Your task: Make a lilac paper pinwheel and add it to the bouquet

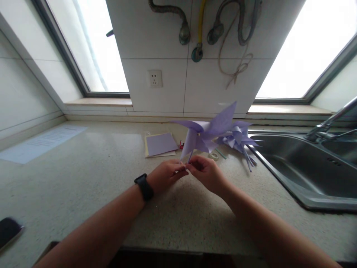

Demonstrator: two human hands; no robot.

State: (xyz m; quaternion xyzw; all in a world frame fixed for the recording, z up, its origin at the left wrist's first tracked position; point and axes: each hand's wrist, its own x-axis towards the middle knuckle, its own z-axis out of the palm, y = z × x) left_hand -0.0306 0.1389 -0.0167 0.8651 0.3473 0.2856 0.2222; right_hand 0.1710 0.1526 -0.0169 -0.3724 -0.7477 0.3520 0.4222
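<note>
A purple paper pinwheel [220, 121] with a small fastener at its centre stands upright over the counter, its purple stick running down between my two hands. My right hand [208, 172] is closed in a pinch around the lower part of that stick. From the other side my left hand [167, 174], with a black watch [144, 187] on its wrist, also pinches at the stick's lower end. The fingertips meet there, and the very end is hidden. Just behind my right hand lie a roll of tape [214, 156] and a thin green stick [221, 153].
More purple pinwheels [237, 139] lie beside the steel sink [290, 203]. Square paper sheets [161, 144] are stacked behind my left hand, near a small red object [181, 144]. A printed sheet [41, 143] and a dark phone-like object [9, 232] lie at left.
</note>
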